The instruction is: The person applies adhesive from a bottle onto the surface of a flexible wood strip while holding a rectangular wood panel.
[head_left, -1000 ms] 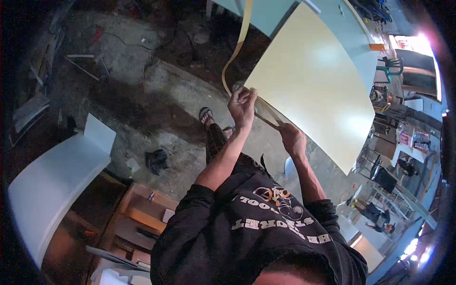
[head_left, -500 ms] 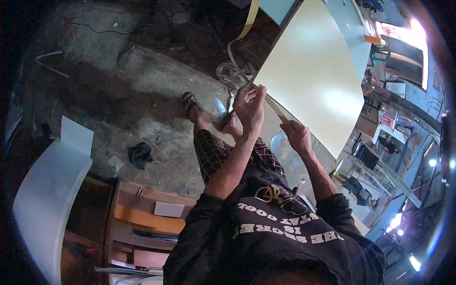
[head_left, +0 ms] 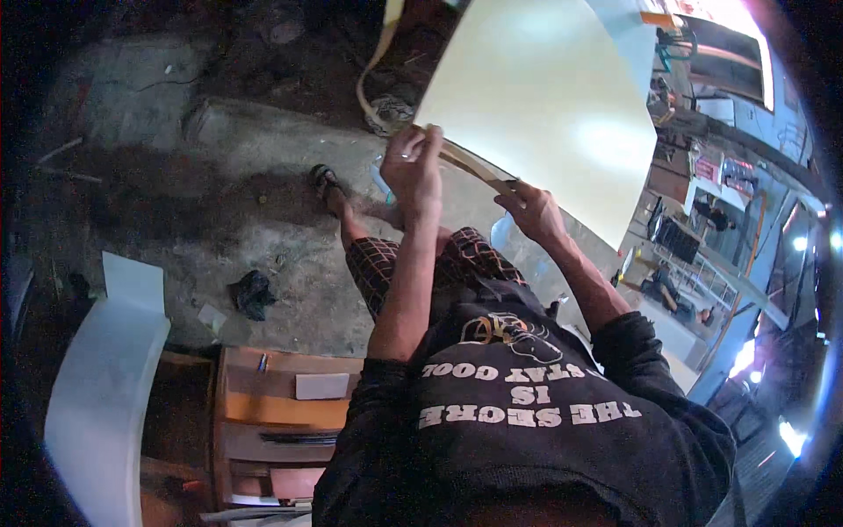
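Observation:
A long, thin tan strip of edge banding [head_left: 474,164] runs between my hands along the near edge of a large cream-coloured panel [head_left: 544,97]. My left hand [head_left: 414,171] pinches the strip at the panel's left corner; its fingers are closed. Beyond that hand the strip's loose length curls away to the far left, over the floor. My right hand [head_left: 536,212] has thumb and fingers closed on the strip's other end, against the panel's edge. The palm hides part of that grip.
Crumpled plastic [head_left: 391,112] lies on the floor beside the panel's corner. At the lower left stand a wooden shelf unit [head_left: 303,408] and a curved white sheet [head_left: 105,378]. A black bag [head_left: 253,294] sits on the concrete. Other people and racks are at the right.
The view has shifted, with the panel now further left and up. My right hand has brought its end of the strip closer to the panel's edge. My left hand stays at the corner.

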The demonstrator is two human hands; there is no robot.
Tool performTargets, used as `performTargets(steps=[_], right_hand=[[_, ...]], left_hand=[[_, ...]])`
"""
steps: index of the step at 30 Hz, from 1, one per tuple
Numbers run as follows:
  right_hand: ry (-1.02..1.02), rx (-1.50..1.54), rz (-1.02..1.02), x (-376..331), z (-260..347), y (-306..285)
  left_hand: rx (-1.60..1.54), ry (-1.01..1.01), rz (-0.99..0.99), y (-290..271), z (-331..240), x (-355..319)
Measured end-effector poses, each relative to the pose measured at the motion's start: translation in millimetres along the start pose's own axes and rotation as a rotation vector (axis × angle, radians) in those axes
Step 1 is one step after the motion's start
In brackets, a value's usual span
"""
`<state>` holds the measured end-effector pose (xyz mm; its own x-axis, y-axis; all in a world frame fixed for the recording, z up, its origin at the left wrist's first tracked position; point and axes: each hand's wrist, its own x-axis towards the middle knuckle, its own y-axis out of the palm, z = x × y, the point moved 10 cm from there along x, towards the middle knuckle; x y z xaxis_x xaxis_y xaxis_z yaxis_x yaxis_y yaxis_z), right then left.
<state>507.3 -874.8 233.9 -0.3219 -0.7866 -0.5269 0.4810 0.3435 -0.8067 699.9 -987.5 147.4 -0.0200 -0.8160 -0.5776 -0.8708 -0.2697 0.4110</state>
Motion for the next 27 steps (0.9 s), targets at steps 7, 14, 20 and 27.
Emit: performTargets(steps=[7,14,20,27], right_hand=[[-0.068,-0.027,-0.012,-25.5,-49.0,-7.3],[-0.214,0.099,-0.045,-35.1,-106.4,-6.0],[-0.373,0.186,-0.101,-45.8,-106.4,-29.3],[-0.316,0.132,-0.118,-48.5,-116.8,-28.9]], left_hand=[[-0.029,0.196,-0.031,4.6,8.0,-2.4],[-0.126,0.246,-0.124,6.9,6.3,14.5],[-0.159,0.292,-0.202,12.8,2.4,21.8],[-0.161,0.288,-0.183,14.2,8.1,21.4]])
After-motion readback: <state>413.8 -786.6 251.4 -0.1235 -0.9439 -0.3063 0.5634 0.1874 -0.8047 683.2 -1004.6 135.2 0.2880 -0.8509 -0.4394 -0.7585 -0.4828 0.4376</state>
